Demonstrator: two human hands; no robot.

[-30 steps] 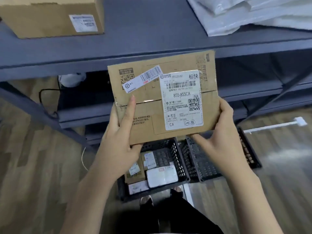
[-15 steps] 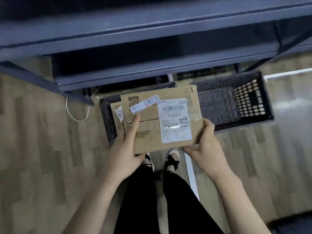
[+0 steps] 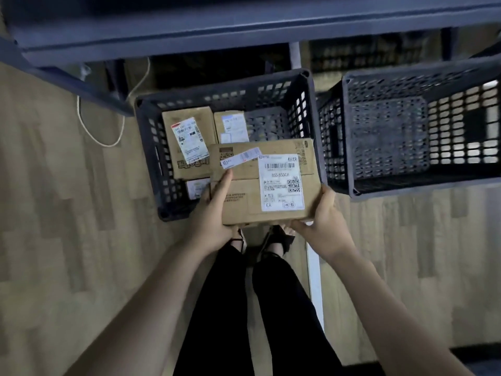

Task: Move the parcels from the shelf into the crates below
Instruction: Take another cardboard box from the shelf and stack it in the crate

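Holding the parcel point(image 3: 260, 183) over the left crate point(image 3: 151, 147), mid-frame.
We grip it with left hand point(image 3: 214, 213) and right hand point(image 3: 324, 221); its long axis runs across the frame.

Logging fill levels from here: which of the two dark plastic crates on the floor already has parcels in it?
The left dark plastic crate, under the held cardboard parcel: labelled boxes lie inside. The right dark plastic crate shows only bare mesh.

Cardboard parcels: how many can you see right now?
4. One brown cardboard parcel is held by both hands above the left black plastic crate; three lie inside it: far-left, far-middle, near-left. The held parcel may hide others.
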